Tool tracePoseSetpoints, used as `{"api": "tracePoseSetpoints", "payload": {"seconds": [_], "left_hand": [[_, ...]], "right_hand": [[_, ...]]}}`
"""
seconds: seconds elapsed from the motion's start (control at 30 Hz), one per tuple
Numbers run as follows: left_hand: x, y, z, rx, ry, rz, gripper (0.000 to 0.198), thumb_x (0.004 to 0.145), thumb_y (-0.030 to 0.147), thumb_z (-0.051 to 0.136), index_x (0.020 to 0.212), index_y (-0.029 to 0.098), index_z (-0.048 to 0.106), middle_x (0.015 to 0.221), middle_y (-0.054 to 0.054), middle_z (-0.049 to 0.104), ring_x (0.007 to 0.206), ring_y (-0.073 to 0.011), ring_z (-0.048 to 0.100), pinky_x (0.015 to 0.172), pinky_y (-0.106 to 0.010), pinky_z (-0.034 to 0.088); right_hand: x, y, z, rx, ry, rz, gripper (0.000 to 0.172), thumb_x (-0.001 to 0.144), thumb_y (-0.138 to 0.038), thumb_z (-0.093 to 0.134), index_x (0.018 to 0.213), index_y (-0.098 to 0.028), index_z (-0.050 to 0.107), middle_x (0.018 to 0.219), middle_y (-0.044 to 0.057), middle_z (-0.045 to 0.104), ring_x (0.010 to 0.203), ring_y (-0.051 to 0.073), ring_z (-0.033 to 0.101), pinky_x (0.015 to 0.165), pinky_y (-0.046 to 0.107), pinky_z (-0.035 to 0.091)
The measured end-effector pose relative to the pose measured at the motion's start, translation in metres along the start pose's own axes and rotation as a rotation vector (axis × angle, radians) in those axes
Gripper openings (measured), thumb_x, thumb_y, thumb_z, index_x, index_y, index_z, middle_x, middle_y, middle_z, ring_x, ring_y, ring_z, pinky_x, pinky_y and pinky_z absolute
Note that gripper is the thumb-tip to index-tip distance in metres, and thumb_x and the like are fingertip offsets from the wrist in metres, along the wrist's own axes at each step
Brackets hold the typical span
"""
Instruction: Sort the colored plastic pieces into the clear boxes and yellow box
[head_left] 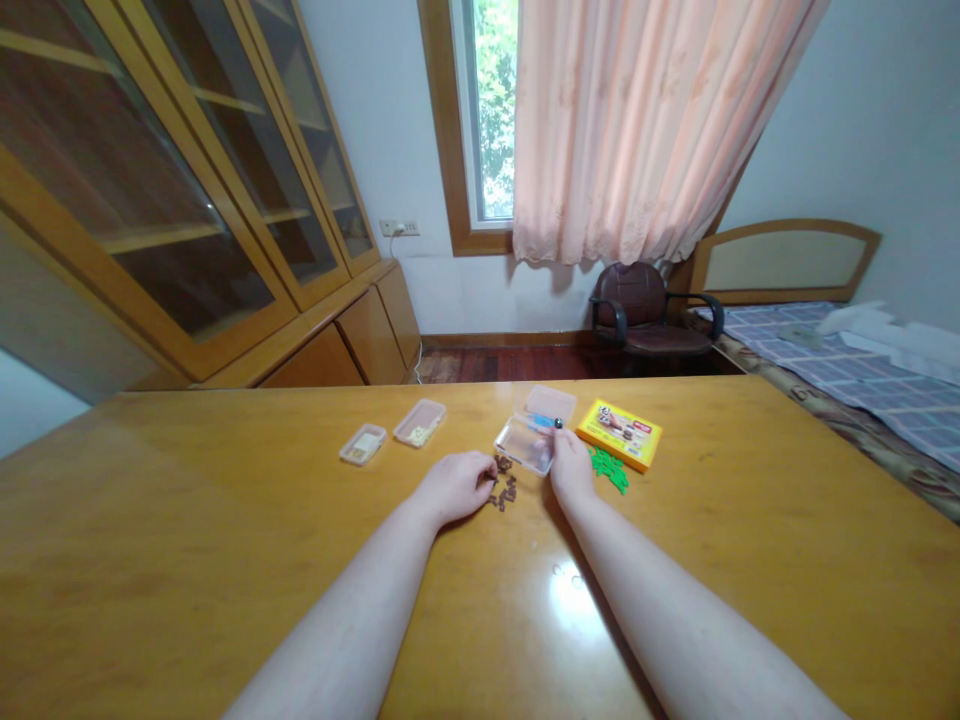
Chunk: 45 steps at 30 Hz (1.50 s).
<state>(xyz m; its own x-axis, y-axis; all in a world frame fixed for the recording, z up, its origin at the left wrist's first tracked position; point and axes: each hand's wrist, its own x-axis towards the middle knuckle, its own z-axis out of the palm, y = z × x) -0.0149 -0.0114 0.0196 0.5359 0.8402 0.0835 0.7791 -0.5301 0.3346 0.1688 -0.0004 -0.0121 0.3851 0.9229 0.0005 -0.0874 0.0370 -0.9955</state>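
My left hand (455,485) rests on the wooden table (225,560), fingers curled in a pinch over a small heap of brown pieces (503,489). My right hand (570,464) lies just right of the heap, its fingers closed on the near edge of an open clear plastic box (531,432) that holds something blue. A small dark round object (558,424) sits at the fingertips. Green pieces (609,468) lie beside the right hand.
A yellow box (619,433) lies right of the clear box. Two small lidded plastic boxes (362,445) (419,422) sit farther left. Beyond the table stand a dark office chair (646,310), a bed (862,370) and a glass-door cabinet (187,200).
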Motion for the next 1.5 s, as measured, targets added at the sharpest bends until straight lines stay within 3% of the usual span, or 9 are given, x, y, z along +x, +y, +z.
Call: {"api": "tracePoseSetpoints", "payload": {"seconds": [0.33, 0.53, 0.73, 0.9, 1.2, 1.4, 1.5], "left_hand": [[0.002, -0.002, 0.002, 0.0, 0.042, -0.045, 0.012, 0.076, 0.023, 0.048, 0.074, 0.02, 0.06, 0.071, 0.0, 0.06, 0.063, -0.0121, 0.052, 0.058, -0.022, 0.034], [0.005, -0.01, 0.004, -0.067, 0.274, -0.091, 0.013, 0.079, 0.025, 0.047, 0.081, 0.02, 0.058, 0.063, 0.001, 0.052, 0.06, -0.0116, 0.047, 0.056, -0.022, 0.034], [0.003, -0.01, 0.0, -0.149, 0.519, -0.067, 0.013, 0.08, 0.025, 0.046, 0.081, 0.018, 0.057, 0.064, 0.001, 0.049, 0.06, -0.011, 0.046, 0.058, -0.022, 0.036], [0.003, -0.006, 0.003, -0.144, 0.409, -0.021, 0.016, 0.079, 0.024, 0.047, 0.091, 0.019, 0.056, 0.071, 0.001, 0.052, 0.063, -0.0116, 0.048, 0.059, -0.023, 0.038], [0.007, -0.014, 0.006, -0.111, 0.326, -0.243, 0.015, 0.079, 0.024, 0.044, 0.091, 0.019, 0.052, 0.068, 0.001, 0.048, 0.064, -0.0128, 0.047, 0.059, -0.024, 0.037], [0.006, -0.005, 0.009, -0.08, 0.087, -0.079, 0.015, 0.078, 0.026, 0.049, 0.088, 0.02, 0.058, 0.079, -0.002, 0.057, 0.073, -0.0147, 0.052, 0.065, -0.024, 0.039], [0.007, -0.004, 0.012, -0.064, 0.057, -0.065, 0.014, 0.077, 0.025, 0.051, 0.088, 0.021, 0.058, 0.083, -0.003, 0.059, 0.076, -0.0159, 0.054, 0.066, -0.024, 0.04]], "right_hand": [[0.003, 0.005, -0.001, 0.01, -0.017, -0.005, 0.036, 0.074, -0.049, 0.043, 0.074, -0.018, 0.059, 0.061, 0.002, 0.062, 0.048, 0.013, 0.047, 0.046, 0.025, 0.036], [0.002, 0.004, -0.001, -0.037, -0.063, 0.002, 0.034, 0.075, -0.047, 0.041, 0.073, -0.018, 0.058, 0.061, 0.001, 0.061, 0.049, 0.014, 0.047, 0.049, 0.025, 0.037], [0.003, 0.016, 0.001, -0.144, -0.165, -0.101, 0.033, 0.078, -0.044, 0.039, 0.062, -0.019, 0.055, 0.06, 0.001, 0.06, 0.053, 0.014, 0.048, 0.052, 0.024, 0.035], [0.003, 0.019, 0.002, -0.151, -0.202, -0.122, 0.033, 0.078, -0.043, 0.039, 0.062, -0.019, 0.055, 0.061, 0.001, 0.059, 0.055, 0.014, 0.049, 0.055, 0.024, 0.036], [0.0, 0.005, 0.001, -0.026, -0.06, -0.002, 0.033, 0.076, -0.046, 0.04, 0.072, -0.018, 0.058, 0.06, 0.001, 0.061, 0.045, 0.013, 0.045, 0.045, 0.025, 0.035], [0.0, 0.003, 0.002, 0.039, -0.054, 0.014, 0.035, 0.073, -0.049, 0.042, 0.072, -0.018, 0.059, 0.057, 0.001, 0.06, 0.045, 0.012, 0.045, 0.044, 0.024, 0.034], [-0.001, 0.0, 0.002, 0.054, -0.051, 0.02, 0.035, 0.073, -0.049, 0.043, 0.072, -0.017, 0.059, 0.056, 0.0, 0.059, 0.043, 0.012, 0.043, 0.043, 0.024, 0.033]]}}
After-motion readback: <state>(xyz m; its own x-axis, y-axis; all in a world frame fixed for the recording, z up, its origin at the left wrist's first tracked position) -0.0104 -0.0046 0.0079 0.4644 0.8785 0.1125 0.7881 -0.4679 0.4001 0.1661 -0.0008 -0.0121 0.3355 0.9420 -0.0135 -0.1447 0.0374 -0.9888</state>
